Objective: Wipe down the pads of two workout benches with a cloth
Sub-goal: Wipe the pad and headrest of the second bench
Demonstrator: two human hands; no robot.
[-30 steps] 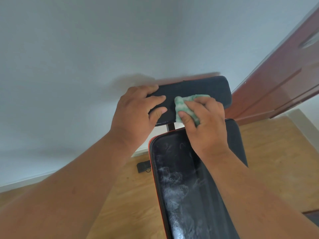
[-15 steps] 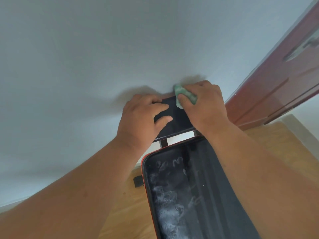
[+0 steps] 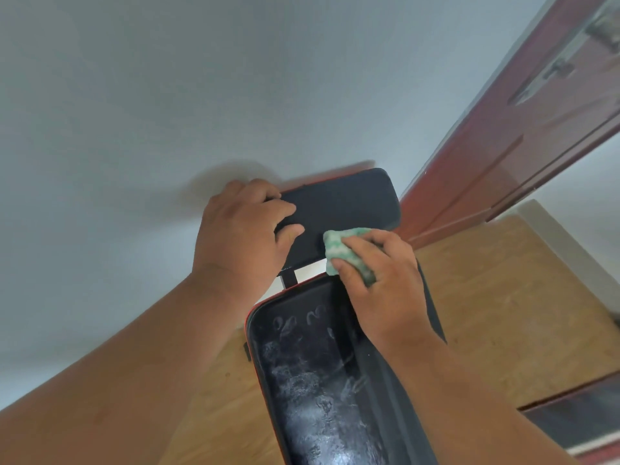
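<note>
A small black head pad [image 3: 349, 206] with red edging stands at the far end of the bench, close to the wall. My left hand [image 3: 245, 233] grips its left end, fingers over the top and thumb on the face. My right hand [image 3: 385, 280] holds a bunched green and white cloth [image 3: 345, 250] against the pad's lower right edge. Below lies the long black back pad [image 3: 312, 380], red-trimmed, with wet smeared streaks on its surface. A dark bracket [image 3: 290, 278] joins the two pads.
A pale wall [image 3: 235, 95] rises right behind the head pad. A dark red door [image 3: 503, 162] stands at the right. Wooden floor [image 3: 503, 313] lies on both sides of the bench. Part of another dark object [image 3: 577, 421] shows at the lower right edge.
My right hand has drawn the cloth down from the head pad's top edge to its lower right edge. The left hand keeps its grip on the pad's left end.
</note>
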